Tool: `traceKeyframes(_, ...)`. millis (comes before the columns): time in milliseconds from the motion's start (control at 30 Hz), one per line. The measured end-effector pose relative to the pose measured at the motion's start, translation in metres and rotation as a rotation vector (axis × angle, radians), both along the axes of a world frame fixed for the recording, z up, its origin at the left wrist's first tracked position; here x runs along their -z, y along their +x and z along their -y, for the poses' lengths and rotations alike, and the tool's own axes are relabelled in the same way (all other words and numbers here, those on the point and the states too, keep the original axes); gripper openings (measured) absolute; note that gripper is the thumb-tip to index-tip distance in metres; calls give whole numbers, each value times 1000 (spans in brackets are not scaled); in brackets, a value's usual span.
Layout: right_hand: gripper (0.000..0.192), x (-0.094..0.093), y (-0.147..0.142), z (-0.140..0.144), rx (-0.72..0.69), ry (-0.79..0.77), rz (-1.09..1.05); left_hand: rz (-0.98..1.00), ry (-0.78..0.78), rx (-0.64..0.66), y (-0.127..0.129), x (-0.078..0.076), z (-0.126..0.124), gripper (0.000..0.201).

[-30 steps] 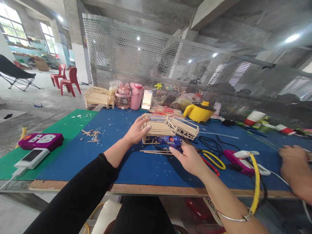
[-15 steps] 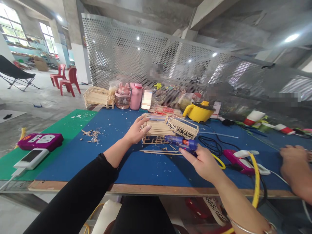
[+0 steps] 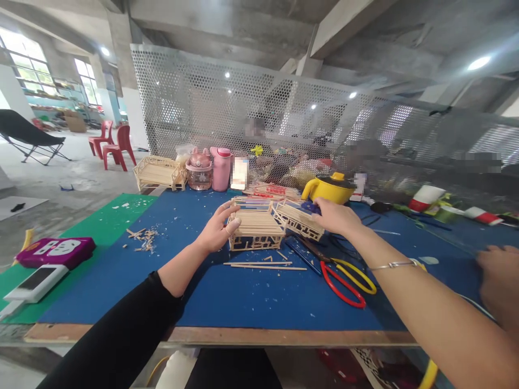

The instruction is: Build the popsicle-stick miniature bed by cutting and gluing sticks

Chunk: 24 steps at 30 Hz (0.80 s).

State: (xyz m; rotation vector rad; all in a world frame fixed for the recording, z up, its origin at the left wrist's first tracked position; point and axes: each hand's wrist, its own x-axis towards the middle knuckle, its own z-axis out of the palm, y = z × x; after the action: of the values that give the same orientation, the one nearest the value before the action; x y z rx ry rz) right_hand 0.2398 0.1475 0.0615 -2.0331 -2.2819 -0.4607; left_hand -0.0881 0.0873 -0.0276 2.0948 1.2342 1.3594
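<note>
The left hand (image 3: pixel 217 232) rested against the left end of a small bed frame (image 3: pixel 254 231) built of thin wooden sticks, its fingers loosely spread and its thumb laid along the frame's near corner. This frame stood on the blue mat (image 3: pixel 243 292), near the middle of the table and just beyond a few loose sticks (image 3: pixel 263 265). The right hand (image 3: pixel 334 216) reached farther back, over the far end of a second stick frame (image 3: pixel 298 220) that lay tilted just beside the first; its fingers were curled around a small blue object (mostly hidden, so what it was could not be told). In front of the second frame lay scissors (image 3: pixel 344 278) with red and yellow handles, close under the right forearm, which wore a thin bangle (image 3: pixel 393 265). A yellow pot (image 3: pixel 326 188) stood behind the right hand, and a pink bottle (image 3: pixel 221 169) stood at the mat's far edge beside a finished stick bed (image 3: pixel 156 173). At the right edge of the view another person's hand (image 3: pixel 497 273) lay over the mat, well apart from the frames.
</note>
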Motion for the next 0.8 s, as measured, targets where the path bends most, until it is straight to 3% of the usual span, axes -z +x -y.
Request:
traceKeyframes(200, 61, 8, 3, -42, -24, -109, -7, 8, -3, -3, 3, -3, 3, 48)
traceKeyframes(367, 71, 7, 2, -43, -57, -107, -55, 8, -7, -6, 4, -5, 6, 54)
traceKeyframes(500, 73, 6, -12, -10, -119, 39, -84, 4, 7, -25, 3, -3, 5, 57)
traceKeyframes(600, 48, 15, -28, 35, -274, 313, -201, -5, 15, -48, 3, -2, 4, 58)
traceKeyframes(667, 34, 27, -38, 65, -293, 255, -246, -8, 23, -55, 4, -2, 4, 58)
traceKeyframes(800, 23, 50, -51, 95, -267, -86, -176, -4, 35, -72, 4, -4, 6, 58)
